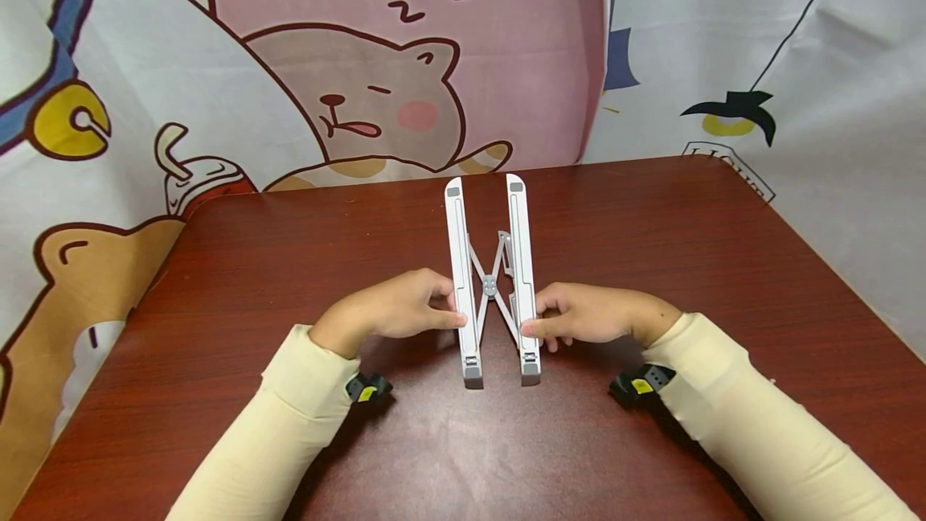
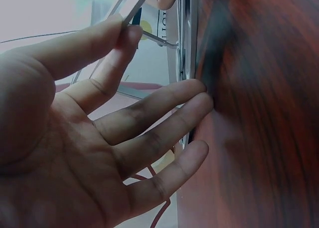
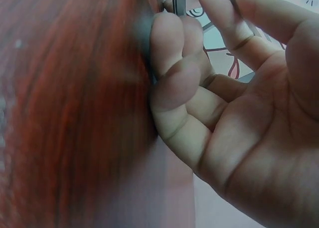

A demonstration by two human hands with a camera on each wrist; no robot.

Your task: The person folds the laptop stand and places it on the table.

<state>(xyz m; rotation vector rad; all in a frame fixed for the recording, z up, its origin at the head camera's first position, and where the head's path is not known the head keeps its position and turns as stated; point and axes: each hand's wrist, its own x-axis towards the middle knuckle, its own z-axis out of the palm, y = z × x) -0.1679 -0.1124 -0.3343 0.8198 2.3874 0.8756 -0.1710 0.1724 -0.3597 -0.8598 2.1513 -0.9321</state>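
Observation:
A silver folding laptop stand (image 1: 489,286) stands on the table, its two long bars spread a little apart and joined by an X of crossed struts. My left hand (image 1: 405,304) pinches the left bar (image 1: 460,264) between thumb and index finger near its front part. On the other side, my right hand (image 1: 596,312) pinches the right bar (image 1: 522,264) the same way. In the left wrist view, the other fingers (image 2: 164,133) of the left hand extend loosely toward the tabletop. The right wrist view shows the lower fingers (image 3: 174,88) of the right hand curled close to the table.
The brown wooden table (image 1: 477,457) reaches back to a cartoon-printed cloth (image 1: 535,47) hanging behind it. Black wrist straps (image 1: 369,387) with yellow marks sit below both cream sleeves (image 1: 304,384).

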